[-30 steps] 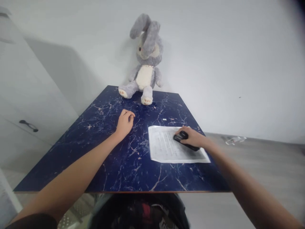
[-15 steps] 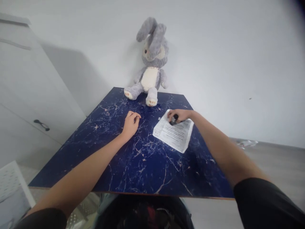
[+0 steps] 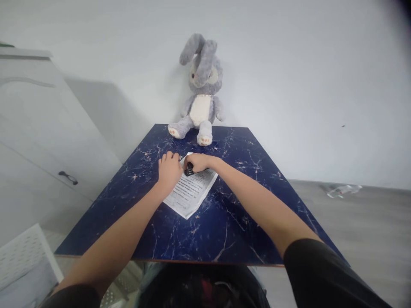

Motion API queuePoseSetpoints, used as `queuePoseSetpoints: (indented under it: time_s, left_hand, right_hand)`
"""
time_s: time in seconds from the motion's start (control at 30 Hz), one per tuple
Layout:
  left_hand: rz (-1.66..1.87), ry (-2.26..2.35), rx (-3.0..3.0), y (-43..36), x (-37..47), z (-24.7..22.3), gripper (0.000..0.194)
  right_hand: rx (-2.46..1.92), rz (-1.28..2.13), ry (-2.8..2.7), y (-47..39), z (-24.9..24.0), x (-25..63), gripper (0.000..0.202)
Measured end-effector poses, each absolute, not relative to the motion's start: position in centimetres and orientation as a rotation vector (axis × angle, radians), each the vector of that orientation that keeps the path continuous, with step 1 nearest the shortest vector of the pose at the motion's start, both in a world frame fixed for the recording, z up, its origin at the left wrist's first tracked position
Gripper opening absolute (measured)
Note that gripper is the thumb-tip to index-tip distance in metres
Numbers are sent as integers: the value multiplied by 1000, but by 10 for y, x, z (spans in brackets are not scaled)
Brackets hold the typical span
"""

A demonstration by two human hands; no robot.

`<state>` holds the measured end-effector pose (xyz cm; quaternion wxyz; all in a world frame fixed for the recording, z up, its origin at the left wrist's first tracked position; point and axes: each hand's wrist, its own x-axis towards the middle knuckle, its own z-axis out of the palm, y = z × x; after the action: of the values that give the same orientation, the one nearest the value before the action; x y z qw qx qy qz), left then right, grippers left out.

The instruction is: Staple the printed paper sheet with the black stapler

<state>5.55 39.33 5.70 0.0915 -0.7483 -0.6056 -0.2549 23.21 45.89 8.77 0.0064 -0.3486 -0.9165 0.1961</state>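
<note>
Printed paper sheets (image 3: 189, 193) lie slanted on the blue marbled table (image 3: 205, 239), below both hands. My right hand (image 3: 197, 162) is closed around a small black object (image 3: 189, 169), which looks like a stapler, at the upper edge of the paper. My left hand (image 3: 170, 169) rests over the paper's left edge, close beside the right one. Its fingers point away from me and are bent; a thin dark thing shows near its fingertips, too small to make out.
A grey plush rabbit (image 3: 201, 102) sits at the table's far edge against the wall. On the left stands a white cabinet (image 3: 38, 128), with a white perforated chair (image 3: 28, 252) below. Clear plastic (image 3: 344, 191) lies on the floor at right.
The paper and my right hand with the black object have moved left across the table. My left hand has come to the paper's left edge. The view has shifted slightly.
</note>
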Motion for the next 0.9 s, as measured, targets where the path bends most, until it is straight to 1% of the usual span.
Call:
queuePoseSetpoints:
  time_s: [0.13,0.23,0.33,0.43,0.5,0.63,0.73,0.9]
  left_hand:
    - [-652,-1714,-2395,393,65,40,24]
    - [-524,-1594,-2539,384,82,28,22]
    - [-394,-1516,-2584,372,100,21,29]
    - [-311,-1395,-2664,366,109,18,39]
    - [-277,-1303,-2735,366,110,17,45]
    - [-296,-1240,-2776,371,106,17,42]
    - [-329,-1253,-2784,371,106,18,41]
    - [-490,-1318,-2826,372,109,15,45]
  right_hand:
    - [-1390,629,-2677,413,87,266,38]
    - [-1603,684,-2529,377,83,297,33]
    - [-1701,627,-2452,345,77,309,30]
    - [-1720,559,-2439,322,73,304,25]
    - [-1698,574,-2439,315,76,303,21]
    - [-1642,636,-2370,317,94,337,16]
    - [-1775,556,-2260,321,108,383,19]
    - [-1896,549,-2315,321,105,426,20]
